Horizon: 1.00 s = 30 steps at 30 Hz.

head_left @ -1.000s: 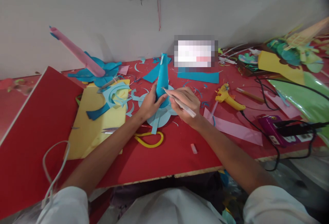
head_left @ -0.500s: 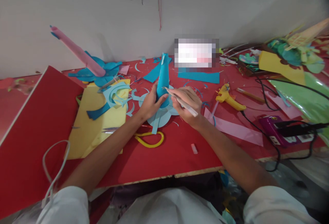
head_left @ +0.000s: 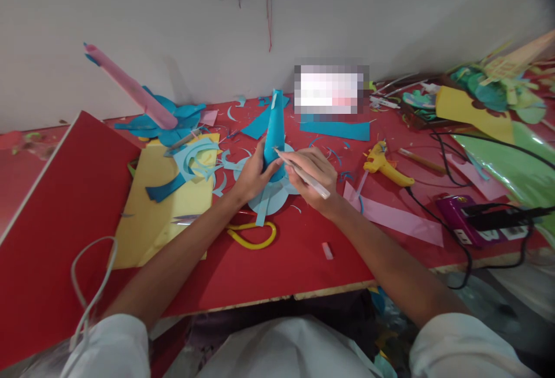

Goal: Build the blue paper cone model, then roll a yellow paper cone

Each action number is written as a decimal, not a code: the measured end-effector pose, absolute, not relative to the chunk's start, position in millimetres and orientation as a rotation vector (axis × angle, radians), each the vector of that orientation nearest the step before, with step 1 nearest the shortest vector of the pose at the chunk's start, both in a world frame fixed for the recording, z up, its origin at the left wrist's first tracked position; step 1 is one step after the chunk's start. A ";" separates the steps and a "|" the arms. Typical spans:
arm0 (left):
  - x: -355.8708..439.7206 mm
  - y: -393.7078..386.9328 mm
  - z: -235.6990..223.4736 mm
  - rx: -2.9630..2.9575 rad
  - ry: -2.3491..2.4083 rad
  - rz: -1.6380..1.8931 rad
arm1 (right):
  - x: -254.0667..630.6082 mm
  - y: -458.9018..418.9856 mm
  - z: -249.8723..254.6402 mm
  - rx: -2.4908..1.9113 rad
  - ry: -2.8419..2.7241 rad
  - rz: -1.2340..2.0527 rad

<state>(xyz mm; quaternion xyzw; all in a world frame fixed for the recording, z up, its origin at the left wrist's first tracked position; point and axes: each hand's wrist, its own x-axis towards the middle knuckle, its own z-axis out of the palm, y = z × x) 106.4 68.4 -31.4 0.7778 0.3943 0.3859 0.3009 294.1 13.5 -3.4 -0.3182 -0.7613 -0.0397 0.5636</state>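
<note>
A blue paper cone (head_left: 274,129) stands upright on a light blue scalloped paper base (head_left: 271,200). My left hand (head_left: 255,174) is closed around the lower left side of the cone, its thumb across the front. In my right hand (head_left: 314,178) I grip a white pen (head_left: 309,179), its tip at the cone's lower front; whether it touches the paper I cannot tell. Curved blue paper scraps lie around the base. Yellow-handled scissors (head_left: 254,245) lie just in front of my left hand, their blades partly hidden under my forearm.
To the right are a yellow glue gun (head_left: 384,165), a pink paper strip (head_left: 399,219) and a purple box (head_left: 462,222) with black cables. Yellow sheets (head_left: 160,210) and a raised red board (head_left: 65,216) occupy the left. A pink tube (head_left: 130,86) leans behind; an eraser (head_left: 327,251) lies near the front edge.
My right hand and the pen have shifted very slightly left and down along the cone. My left hand and the cone stay where they were.
</note>
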 end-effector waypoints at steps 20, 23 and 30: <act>106.3 68.9 -32.9 2.076 1.021 1.019 | 295.6 11.9 -2.5 -0.747 -1.876 -0.082; 106.3 68.5 -32.6 2.062 1.076 0.989 | 296.5 12.7 -5.3 -0.731 -1.829 -0.121; 101.2 63.3 -24.0 2.171 0.944 1.099 | 295.6 19.2 -11.1 -0.871 -1.586 -0.001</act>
